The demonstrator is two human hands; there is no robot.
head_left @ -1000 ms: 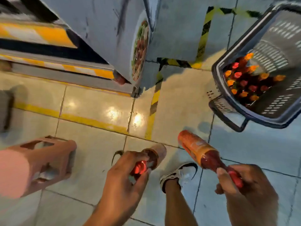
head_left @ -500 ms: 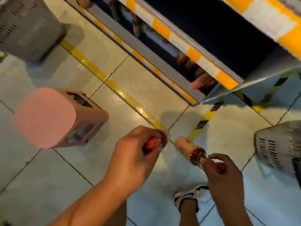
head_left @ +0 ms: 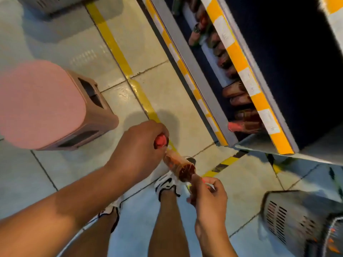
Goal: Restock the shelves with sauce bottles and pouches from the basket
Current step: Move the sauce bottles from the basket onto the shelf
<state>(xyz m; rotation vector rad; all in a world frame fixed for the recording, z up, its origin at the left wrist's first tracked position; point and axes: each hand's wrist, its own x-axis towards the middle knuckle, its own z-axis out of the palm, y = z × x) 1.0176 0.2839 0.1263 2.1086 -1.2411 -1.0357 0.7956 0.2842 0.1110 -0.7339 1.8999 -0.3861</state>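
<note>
The left hand (head_left: 137, 147) has its fingers curled around a sauce bottle, of which only the red cap (head_left: 160, 141) shows. The right hand (head_left: 207, 193) grips a second sauce bottle (head_left: 181, 168) by its neck end, so its body points away toward the left hand. Both bottles are in the air above the floor, near the shelf but not yet on it.

I judge the task to be in the middle. The lower shelf (head_left: 209, 89) already carries a row of bottles (head_left: 239, 101) behind its yellow-and-white edge strip, but how much free space is left I cannot tell, because the inside is dark. The grey basket (head_left: 297, 223) stands at the right side, and some orange caps are visible at its edge, so more stock seems to wait there. The two bottles in hand must still be placed.

The floor is pale glossy tile (head_left: 167, 86) with a yellow line (head_left: 118, 51) parallel to the shelf. A pink plastic stool (head_left: 48, 106) stands at the left, and another grey basket (head_left: 53, 4) is behind it.
</note>
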